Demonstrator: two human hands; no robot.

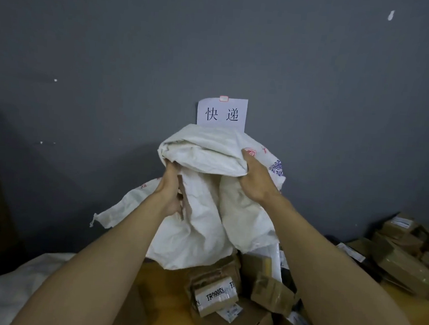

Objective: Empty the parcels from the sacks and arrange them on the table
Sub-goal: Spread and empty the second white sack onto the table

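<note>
Now I hold the white sack [208, 159] up with both hands. My left hand [169, 192] has its fingers curled into bunched cloth, and my right hand [256, 180] has its fingers wrapped round a fold. Beneath my fingers the parcels [215, 295] lie heaped on the table [165, 303], under the sack's hanging end.

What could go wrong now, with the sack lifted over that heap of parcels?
1. The sack, gripped by the left hand and right hand, is bunched in folds; a parcel may stay caught inside unseen.
2. Anything falling out would land on the heaped parcels, which could slide off the table.
</note>
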